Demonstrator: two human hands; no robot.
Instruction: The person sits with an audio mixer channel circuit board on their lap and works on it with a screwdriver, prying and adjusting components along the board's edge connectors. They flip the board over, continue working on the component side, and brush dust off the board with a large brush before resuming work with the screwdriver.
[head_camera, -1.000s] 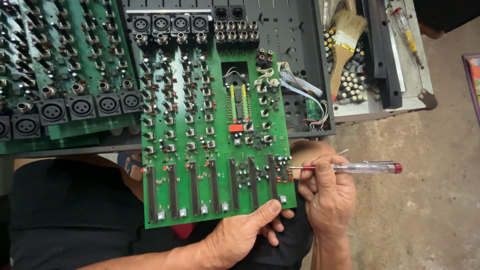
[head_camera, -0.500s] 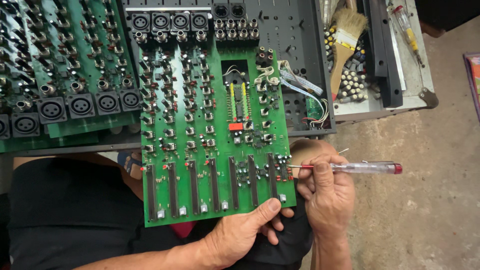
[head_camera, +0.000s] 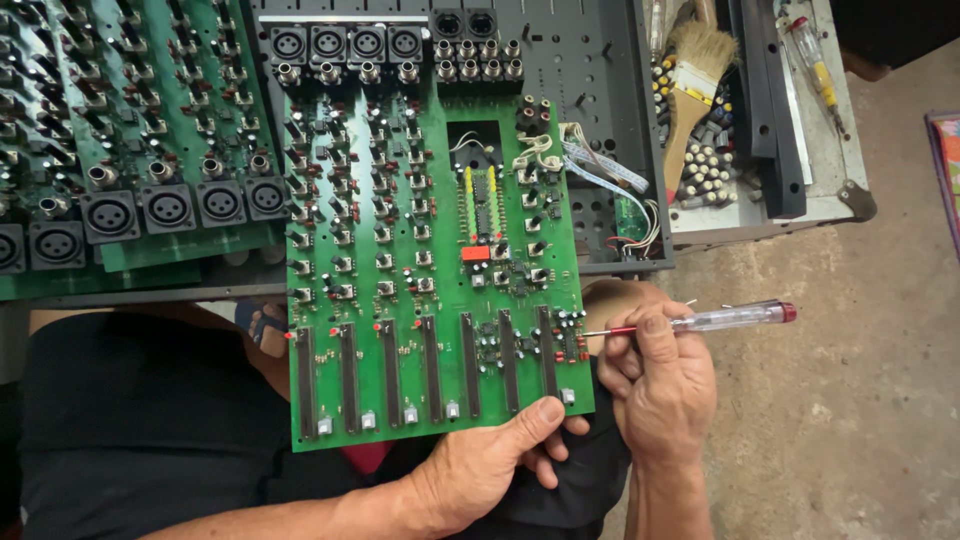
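Note:
A large green circuit board (head_camera: 420, 300) with rows of small pots, black slider tracks and a red part near its middle rests tilted over my lap. My left hand (head_camera: 490, 465) grips its lower right edge, thumb on top of the board. My right hand (head_camera: 660, 390) holds a screwdriver (head_camera: 720, 318) with a clear handle and a red end cap. The screwdriver's thin shaft points left, and its tip touches the board's right edge by a cluster of small parts.
More green boards (head_camera: 130, 150) with round black sockets lie at the upper left. A dark grey metal chassis (head_camera: 600, 60) sits behind the held board. A paintbrush (head_camera: 690, 70), several loose knobs and a yellow-handled screwdriver (head_camera: 815, 60) lie at the upper right. A concrete floor (head_camera: 860, 420) is on the right.

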